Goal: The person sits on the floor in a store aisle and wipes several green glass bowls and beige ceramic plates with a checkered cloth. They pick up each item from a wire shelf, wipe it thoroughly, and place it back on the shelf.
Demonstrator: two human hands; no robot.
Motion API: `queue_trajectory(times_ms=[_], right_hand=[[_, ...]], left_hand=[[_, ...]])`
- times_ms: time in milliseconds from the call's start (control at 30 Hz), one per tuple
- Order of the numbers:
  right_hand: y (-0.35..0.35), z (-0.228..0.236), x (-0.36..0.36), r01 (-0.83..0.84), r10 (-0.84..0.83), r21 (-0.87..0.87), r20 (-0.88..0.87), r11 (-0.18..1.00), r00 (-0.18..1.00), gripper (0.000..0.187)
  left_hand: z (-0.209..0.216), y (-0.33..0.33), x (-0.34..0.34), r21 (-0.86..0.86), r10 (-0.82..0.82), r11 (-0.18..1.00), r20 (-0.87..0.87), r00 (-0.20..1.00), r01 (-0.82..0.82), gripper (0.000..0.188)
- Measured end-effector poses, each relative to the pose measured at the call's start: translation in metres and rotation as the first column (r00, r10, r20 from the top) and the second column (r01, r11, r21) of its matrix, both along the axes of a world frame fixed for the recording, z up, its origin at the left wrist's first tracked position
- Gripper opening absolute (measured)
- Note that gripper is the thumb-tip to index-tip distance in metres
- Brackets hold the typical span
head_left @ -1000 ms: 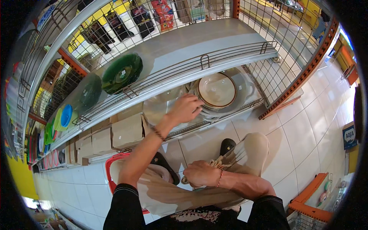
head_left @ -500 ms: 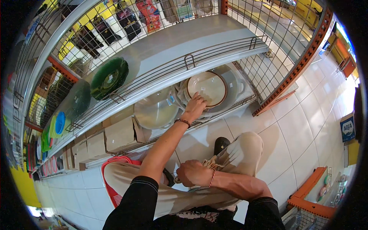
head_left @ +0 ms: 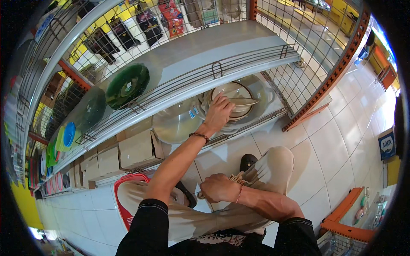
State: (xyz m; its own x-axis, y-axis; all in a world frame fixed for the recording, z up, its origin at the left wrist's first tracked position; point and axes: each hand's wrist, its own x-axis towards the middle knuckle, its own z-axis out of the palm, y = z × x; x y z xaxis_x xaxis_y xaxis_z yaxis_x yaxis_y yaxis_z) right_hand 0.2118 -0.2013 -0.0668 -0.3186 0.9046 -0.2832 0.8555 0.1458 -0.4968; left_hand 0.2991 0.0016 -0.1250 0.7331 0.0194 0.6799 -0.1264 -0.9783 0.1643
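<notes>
My left hand (head_left: 220,112) reaches under the wire-edged shelf and is closed on a cream bowl (head_left: 244,102) with a brown rim. The bowl is tilted on edge, above a stack of similar cream bowls (head_left: 228,88). That stack sits within a large translucent basin (head_left: 265,96). To its left lies another translucent basin (head_left: 175,123) with a small sticker. My right hand (head_left: 218,187) is held in a fist near my knees. Tan cord-like material (head_left: 236,178) shows at both sides of the fist; its full shape is hidden.
A grey shelf (head_left: 188,47) with a wire guard runs above my left hand, carrying a green glass dish (head_left: 128,86). Cardboard boxes (head_left: 136,150) line the lower level. A red basket (head_left: 121,202) stands by my left leg. An orange-framed mesh panel (head_left: 316,85) rises at the right.
My left hand has risen slightly and lifted one edge of a cream bowl, which lay flat in the stack before. The right hand has barely moved. The view has shifted a little.
</notes>
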Motion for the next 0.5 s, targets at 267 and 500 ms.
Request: queue_trajectory(times_ms=[267, 500], right_hand=[[0.015, 0.018, 0.019, 0.173, -0.174, 0.022, 0.031, 0.985, 0.984, 0.021], [0.007, 0.074, 0.048, 0.246, -0.171, 0.204, -0.327, 0.948, 0.929, 0.028]], left_hand=[[0.059, -0.03, -0.054, -0.25, 0.002, 0.968, 0.102, 0.995, 0.024, 0.009], [0.121, -0.021, -0.163, -0.528, 0.052, 0.834, -0.21, 0.976, -0.158, 0.013]])
